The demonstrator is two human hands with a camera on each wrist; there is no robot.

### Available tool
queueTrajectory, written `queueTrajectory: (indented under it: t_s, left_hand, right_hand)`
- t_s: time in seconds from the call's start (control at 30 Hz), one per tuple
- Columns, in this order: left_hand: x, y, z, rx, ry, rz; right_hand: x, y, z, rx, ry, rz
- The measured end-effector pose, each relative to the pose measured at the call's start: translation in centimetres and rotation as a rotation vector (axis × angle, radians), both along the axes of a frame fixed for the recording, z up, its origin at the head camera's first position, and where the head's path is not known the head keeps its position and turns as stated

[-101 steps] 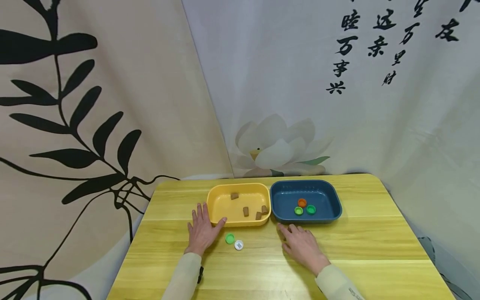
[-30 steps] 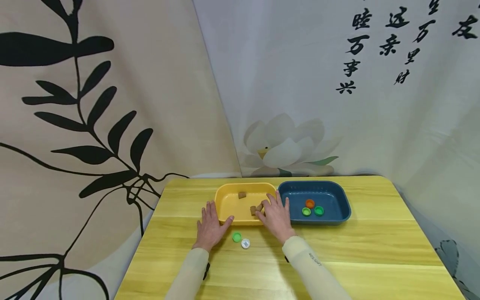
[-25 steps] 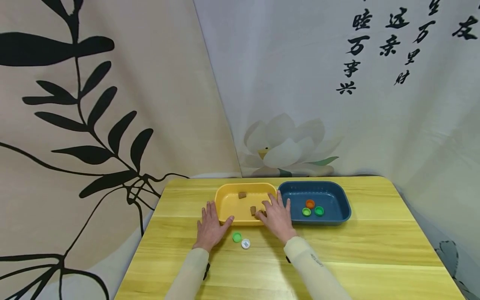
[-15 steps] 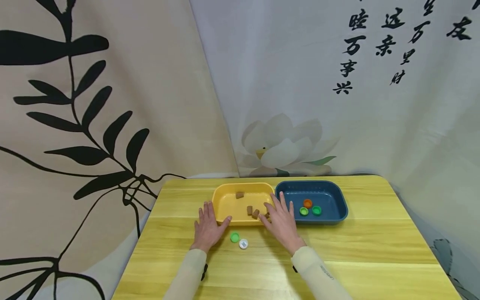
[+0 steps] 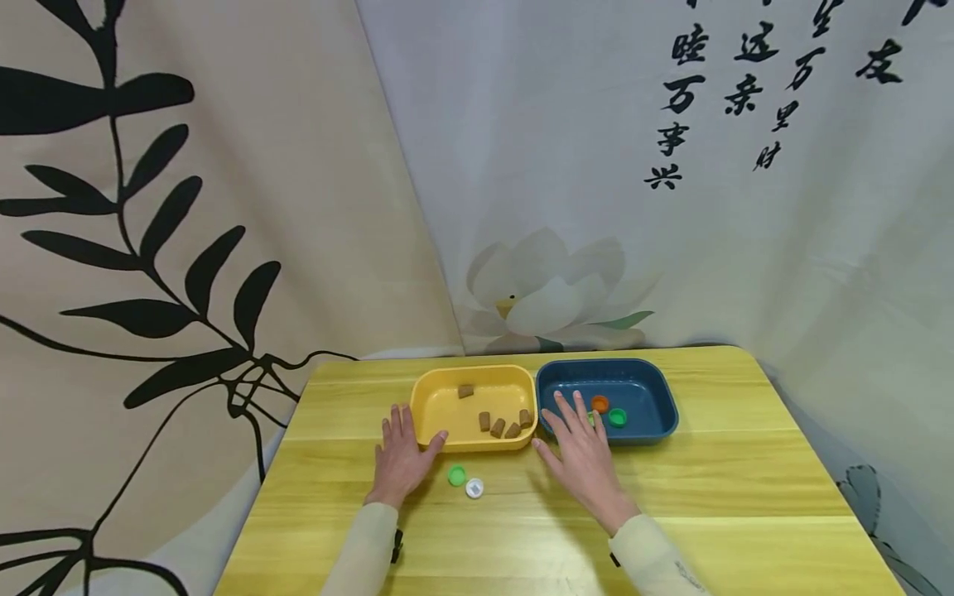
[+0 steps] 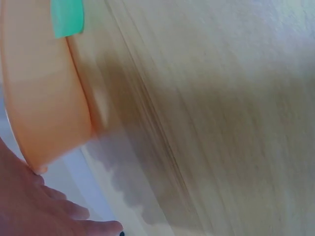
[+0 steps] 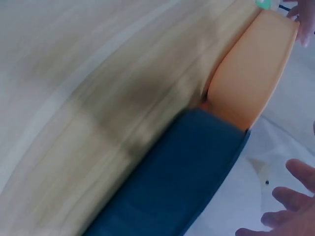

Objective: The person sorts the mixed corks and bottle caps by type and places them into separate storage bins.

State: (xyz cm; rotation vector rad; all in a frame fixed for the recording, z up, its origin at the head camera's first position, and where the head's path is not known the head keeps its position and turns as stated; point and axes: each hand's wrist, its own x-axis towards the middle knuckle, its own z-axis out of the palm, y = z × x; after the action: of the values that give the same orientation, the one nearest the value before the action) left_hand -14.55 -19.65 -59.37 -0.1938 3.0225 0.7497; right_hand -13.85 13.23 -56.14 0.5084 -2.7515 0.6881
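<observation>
My left hand (image 5: pixel 399 463) lies flat at the yellow tray's (image 5: pixel 440 414) near left corner, its thumb along the front rim. Several small brown cork-like pieces (image 5: pixel 497 428) lie in that tray. Fingers spread and holding nothing, my right hand (image 5: pixel 585 463) hovers over the near left part of the blue tray (image 5: pixel 641 393). Inside the blue tray are an orange cap (image 5: pixel 599 404), a green cap (image 5: pixel 617 417) and a light green cap (image 5: pixel 591 419) partly hidden by my fingers. The right wrist view has this hand (image 7: pixel 295 211) beyond the blue tray's wall (image 7: pixel 167 172).
A green bottle cap (image 5: pixel 457 475) and a white cap (image 5: pixel 474 488) sit on the wooden table (image 5: pixel 715 530) in front of the yellow tray. The two trays stand side by side near the table's back edge. A printed curtain (image 5: pixel 313 165) hangs behind.
My right hand dips into the yellow tray at the brown pieces, lets go and moves right over the blue tray. One more brown piece lies in the yellow tray. My left hand stays.
</observation>
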Motion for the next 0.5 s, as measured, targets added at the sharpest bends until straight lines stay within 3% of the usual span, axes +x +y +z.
queueTrajectory:
  t_s: [0.23,0.5]
  left_hand:
    - [0.6,-0.4,0.3,-0.016,0.051,-0.014]
    - [1.5,-0.9,1.0,-0.008,0.164,-0.027]
  right_hand:
    - [0.2,3.2,0.3,0.000,-0.007,-0.035]
    - [0.2,7.9,-0.9,0.007,0.017,-0.124]
